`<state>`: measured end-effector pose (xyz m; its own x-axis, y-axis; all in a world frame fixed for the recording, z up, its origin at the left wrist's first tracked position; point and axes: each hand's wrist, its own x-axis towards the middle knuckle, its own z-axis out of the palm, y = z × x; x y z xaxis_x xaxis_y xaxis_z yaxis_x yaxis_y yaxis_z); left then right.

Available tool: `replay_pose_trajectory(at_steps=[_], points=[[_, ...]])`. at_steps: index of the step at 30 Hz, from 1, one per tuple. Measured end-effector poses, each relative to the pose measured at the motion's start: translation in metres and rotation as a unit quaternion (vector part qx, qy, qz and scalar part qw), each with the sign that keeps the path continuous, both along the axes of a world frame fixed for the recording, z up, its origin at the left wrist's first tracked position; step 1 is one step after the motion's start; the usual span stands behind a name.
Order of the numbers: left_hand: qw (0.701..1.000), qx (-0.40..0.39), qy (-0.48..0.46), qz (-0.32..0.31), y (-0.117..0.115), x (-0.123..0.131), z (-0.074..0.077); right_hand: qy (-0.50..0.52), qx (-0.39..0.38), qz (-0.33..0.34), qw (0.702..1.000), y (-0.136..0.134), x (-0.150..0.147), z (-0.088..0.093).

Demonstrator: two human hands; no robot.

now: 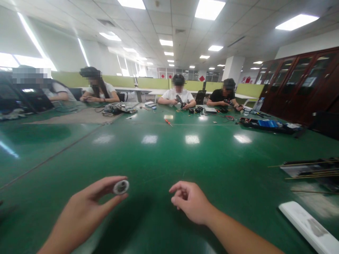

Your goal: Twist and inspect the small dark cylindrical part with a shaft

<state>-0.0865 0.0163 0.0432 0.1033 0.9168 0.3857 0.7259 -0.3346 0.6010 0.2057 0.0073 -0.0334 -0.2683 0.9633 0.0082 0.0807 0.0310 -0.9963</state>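
Note:
My left hand (84, 211) is low at the front left, pinching a small round white disc (121, 187) between thumb and fingertips above the green table (164, 155). My right hand (189, 201) hovers just to the right of the disc, fingers curled loosely inward; I see nothing in them. The two hands are a short gap apart.
A white flat bar (308, 225) lies at the front right, with thin wooden sticks (307, 169) over a dark tray behind it. A red screwdriver (168, 122) and a black tool case (267, 125) lie farther back. Several people sit working at the far edge.

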Motion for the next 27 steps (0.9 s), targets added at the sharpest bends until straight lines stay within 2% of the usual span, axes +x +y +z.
replay_pose_trajectory(at_steps=[3,6,8,12,15,20,27], points=[[0.984,-0.016,-0.019,-0.179,0.013,0.052,0.000,-0.080,0.064,-0.062,0.993,0.002,0.006,0.005],[0.959,-0.025,-0.027,-0.282,0.017,0.088,-0.007,-0.101,0.094,-0.068,0.988,0.001,0.009,0.009],[0.947,-0.037,-0.032,-0.317,0.016,0.095,-0.018,-0.104,0.105,-0.070,0.986,0.000,0.009,0.010],[0.952,-0.031,-0.034,-0.303,0.013,0.083,-0.041,-0.120,0.115,-0.072,0.983,-0.002,0.006,0.006],[0.956,-0.019,-0.051,-0.290,0.012,0.077,-0.050,-0.122,0.121,-0.065,0.983,-0.003,0.003,0.001],[0.956,0.002,-0.070,-0.286,0.010,0.082,-0.055,-0.115,0.118,-0.062,0.984,-0.005,0.002,0.000],[0.952,-0.004,-0.075,-0.296,0.008,0.084,-0.054,-0.127,0.121,-0.076,0.982,-0.009,0.002,0.006]])
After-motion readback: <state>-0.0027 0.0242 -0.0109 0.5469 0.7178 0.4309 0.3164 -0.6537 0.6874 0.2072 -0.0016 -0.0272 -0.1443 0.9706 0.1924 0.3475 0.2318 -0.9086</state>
